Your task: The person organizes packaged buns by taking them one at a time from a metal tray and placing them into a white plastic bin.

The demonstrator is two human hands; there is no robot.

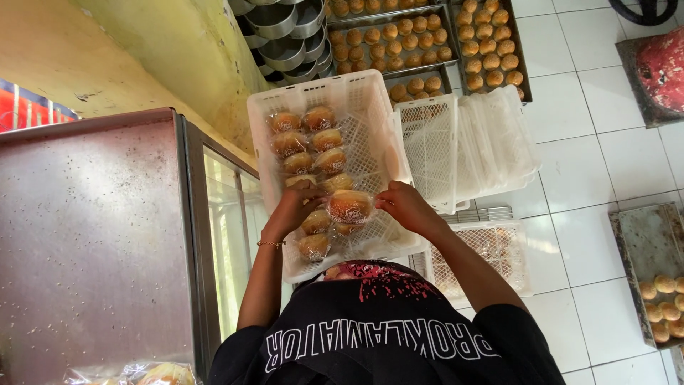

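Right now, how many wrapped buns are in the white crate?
About 11 wrapped buns show in the white crate: two columns along its left side, plus one held between the left hand and right hand. Hands may hide more.

A white tiled floor (577, 142) carried nearly everything. Directly on it sat metal baking trays (491, 43) filled with rows of golden buns at the top, a stack of round metal tins (285, 32) beside them, a pile of empty white plastic crates (470, 146), and another white crate (491, 249) lying flat nearer the person. At the right edge lay a further metal tray (652, 264) holding a few buns.
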